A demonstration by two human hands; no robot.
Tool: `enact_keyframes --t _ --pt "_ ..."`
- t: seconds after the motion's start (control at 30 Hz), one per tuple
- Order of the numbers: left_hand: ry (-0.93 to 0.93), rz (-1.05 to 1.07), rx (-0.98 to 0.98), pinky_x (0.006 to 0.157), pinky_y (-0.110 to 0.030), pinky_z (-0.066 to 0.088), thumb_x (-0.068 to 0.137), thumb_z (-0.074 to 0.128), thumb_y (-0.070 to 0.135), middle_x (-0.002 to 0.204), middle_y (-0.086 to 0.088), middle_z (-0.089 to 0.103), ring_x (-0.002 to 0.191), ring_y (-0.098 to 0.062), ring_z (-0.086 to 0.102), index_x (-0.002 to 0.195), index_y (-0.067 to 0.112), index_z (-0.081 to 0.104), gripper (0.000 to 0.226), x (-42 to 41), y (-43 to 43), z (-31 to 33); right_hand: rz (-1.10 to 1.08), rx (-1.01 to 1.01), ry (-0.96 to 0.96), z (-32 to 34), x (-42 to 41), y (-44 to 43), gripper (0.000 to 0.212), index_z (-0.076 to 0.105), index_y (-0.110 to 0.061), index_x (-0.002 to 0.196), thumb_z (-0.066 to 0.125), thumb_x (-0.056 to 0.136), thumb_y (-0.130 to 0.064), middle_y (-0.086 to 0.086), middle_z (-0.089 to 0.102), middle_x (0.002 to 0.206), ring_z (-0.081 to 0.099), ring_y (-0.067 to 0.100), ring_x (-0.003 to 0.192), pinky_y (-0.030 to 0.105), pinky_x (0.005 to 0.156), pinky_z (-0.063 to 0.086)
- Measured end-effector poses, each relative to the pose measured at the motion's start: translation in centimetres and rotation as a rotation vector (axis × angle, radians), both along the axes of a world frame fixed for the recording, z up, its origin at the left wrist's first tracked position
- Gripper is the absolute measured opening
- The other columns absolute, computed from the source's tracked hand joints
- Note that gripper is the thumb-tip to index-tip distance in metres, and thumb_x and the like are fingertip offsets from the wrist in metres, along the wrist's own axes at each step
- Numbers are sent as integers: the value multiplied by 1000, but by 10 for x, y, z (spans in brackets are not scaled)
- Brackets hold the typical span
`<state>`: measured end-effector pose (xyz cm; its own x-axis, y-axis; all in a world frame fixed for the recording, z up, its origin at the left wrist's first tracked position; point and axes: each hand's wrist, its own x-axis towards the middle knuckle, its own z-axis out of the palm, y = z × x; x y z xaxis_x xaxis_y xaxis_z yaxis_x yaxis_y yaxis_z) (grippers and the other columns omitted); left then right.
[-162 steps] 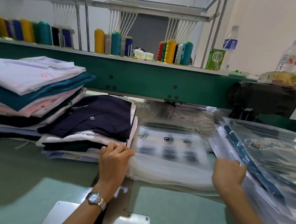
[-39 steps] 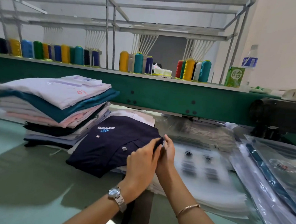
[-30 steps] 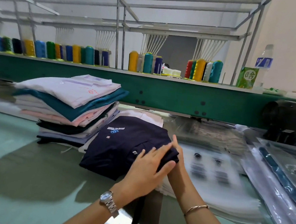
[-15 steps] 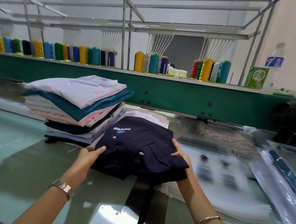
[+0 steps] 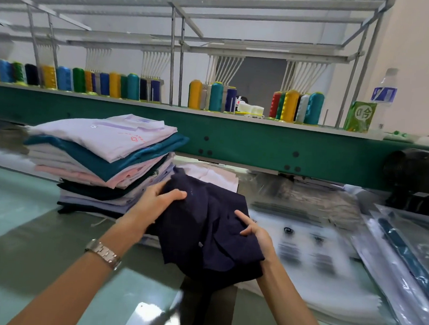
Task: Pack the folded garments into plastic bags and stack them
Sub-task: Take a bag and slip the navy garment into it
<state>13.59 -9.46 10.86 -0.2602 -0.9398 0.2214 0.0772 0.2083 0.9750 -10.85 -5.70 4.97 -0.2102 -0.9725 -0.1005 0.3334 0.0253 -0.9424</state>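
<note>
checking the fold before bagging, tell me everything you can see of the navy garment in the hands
The navy garment is dark blue, soft-looking cloth, loosely folded, rumpled and sagging, with flaps hanging at its lower edge. It is held tilted above the table: the left hand grips its upper left corner, the right hand grips its right side. Behind it lies a stack of clear plastic bags.

A pale green table (image 5: 13,224) runs under a long green machine beam (image 5: 248,142) lined with coloured thread spools (image 5: 195,94). A grey metal frame (image 5: 175,58) rises above, before white walls (image 5: 418,62); a water bottle (image 5: 385,95) and green carton (image 5: 360,116) stand at the right
</note>
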Motion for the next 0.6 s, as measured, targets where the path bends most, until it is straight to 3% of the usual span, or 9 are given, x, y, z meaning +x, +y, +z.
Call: enact_keyframes --t 0.17,0.27,0.33,0.4,0.47,0.53,0.6 --pt "-184 -128 -210 76 -24 55 77 69 18 90 6 76 85 -10 70 97 23 72 21 -45 28 11 -29 3 -170 2 11 12 54 55 -4 132 34 85 11 20 54 134 50 33 127 42 111 36" --pt "-386 -209 -332 83 -29 55 72 63 27 90 9 74 83 -5 67 102 26 71 31 -66 45 6 72 -44 -342 3 20 23 30 74 -2 97 48 85 -9 20 72 96 70 32 86 38 77 57" --pt "-570 -210 -406 87 -35 54 73 60 36 97 10 72 90 -7 67 110 30 67 38 -74 55 -2 50 -91 -391 1 20 22 39 76 -3 86 46 95 -27 18 72 85 71 30 76 34 68 58" --pt "-728 -198 -498 91 -35 52 75 57 42 114 14 67 102 -7 64 115 34 63 41 -81 65 -10 1 -133 -401 0 19 24 54 73 -5 95 42 96 -49 18 70 91 69 31 85 37 77 57" --pt "-849 -158 -620 96 -34 48 80 56 44 139 21 51 116 -9 57 116 31 62 38 -88 75 -17 12 -150 -401 1 18 31 63 69 -7 95 40 92 -63 17 68 91 66 31 88 40 82 54" --pt "-919 -113 -740 89 -34 49 85 56 44 142 21 45 112 -15 57 106 24 61 30 -94 87 -21 27 -155 -347 2 16 36 50 66 -10 78 51 90 -57 11 64 72 65 24 68 32 65 54" --pt "-962 -95 -830 78 -34 48 87 56 48 123 13 53 99 -16 57 93 21 51 28 -97 98 -23 12 -149 -286 7 14 42 27 57 -12 69 62 82 -35 5 56 60 57 18 53 26 51 49"
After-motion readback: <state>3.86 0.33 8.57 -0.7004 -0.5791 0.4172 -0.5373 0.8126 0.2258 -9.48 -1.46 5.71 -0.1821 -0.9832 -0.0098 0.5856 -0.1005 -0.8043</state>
